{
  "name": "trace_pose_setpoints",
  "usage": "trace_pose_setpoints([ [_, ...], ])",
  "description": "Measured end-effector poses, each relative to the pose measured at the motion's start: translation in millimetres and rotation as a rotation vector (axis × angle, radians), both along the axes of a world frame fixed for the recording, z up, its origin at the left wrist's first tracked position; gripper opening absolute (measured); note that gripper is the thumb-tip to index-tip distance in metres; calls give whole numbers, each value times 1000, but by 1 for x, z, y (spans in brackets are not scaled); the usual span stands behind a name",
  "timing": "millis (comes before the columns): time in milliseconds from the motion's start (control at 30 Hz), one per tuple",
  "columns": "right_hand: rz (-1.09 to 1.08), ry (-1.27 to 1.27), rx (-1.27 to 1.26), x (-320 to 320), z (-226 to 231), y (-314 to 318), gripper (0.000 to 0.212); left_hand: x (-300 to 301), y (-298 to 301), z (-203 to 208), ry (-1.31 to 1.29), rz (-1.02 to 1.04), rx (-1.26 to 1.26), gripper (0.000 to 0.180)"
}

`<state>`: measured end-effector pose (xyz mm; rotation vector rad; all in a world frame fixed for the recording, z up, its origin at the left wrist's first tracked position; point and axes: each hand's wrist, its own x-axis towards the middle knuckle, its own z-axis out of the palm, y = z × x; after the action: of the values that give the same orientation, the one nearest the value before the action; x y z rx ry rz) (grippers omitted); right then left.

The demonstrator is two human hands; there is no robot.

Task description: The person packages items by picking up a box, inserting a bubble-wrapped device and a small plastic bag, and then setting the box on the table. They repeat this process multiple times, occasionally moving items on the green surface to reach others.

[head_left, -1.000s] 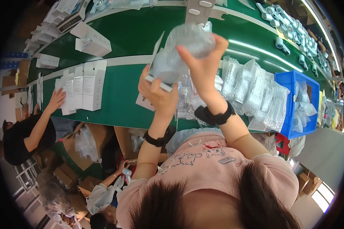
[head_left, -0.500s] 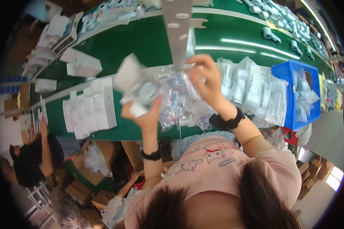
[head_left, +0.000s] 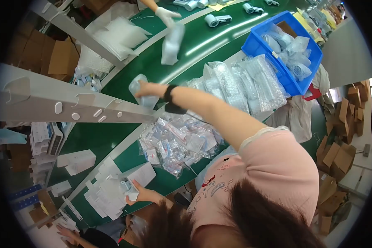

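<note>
Box (head_left: 144, 175), white, lower left of the frame's centre, grasped by the left hand (head_left: 142, 193), thumb and fingers about its left end; at that end, a small pale grey-blue object (head_left: 125, 186). Just beside, toward lower left, a row of white cartons (head_left: 105, 194) on the green table (head_left: 101, 134). Above and left of the middle, the right hand (head_left: 150, 89), curled around the upper part of a translucent wrapped package (head_left: 146, 102), slightly blurred. Between the two hands, a heap of small clear bags (head_left: 182, 140). Upper right, a row of bubble-wrapped packages (head_left: 244, 84) just beside a blue bin (head_left: 291, 78). Top centre, a co-worker's gloved hand (head_left: 167, 15) at a blurred wrapped bundle (head_left: 172, 45), impossible to tell whether gripped or released.
</note>
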<state>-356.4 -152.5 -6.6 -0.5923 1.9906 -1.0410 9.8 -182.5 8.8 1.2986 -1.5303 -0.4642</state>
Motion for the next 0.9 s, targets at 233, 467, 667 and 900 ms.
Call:
trace_pose_setpoints([
  [233, -12, 388, -264, -32, 142, 241, 83, -13, 20, -22, 284, -253, 91, 68],
  [467, -540, 977, 400, -73, 111, 538, 78, -76, 45, -20, 277, -409, 112, 60],
  [667, -338, 827, 319, -82, 52, 602, 59, -102, 65, -23, 349, -407, 167, 66],
  [900, -406, 1367, 181, -40, 110, 426, 38, -84, 62, -12, 277, -495, 90, 67],
])
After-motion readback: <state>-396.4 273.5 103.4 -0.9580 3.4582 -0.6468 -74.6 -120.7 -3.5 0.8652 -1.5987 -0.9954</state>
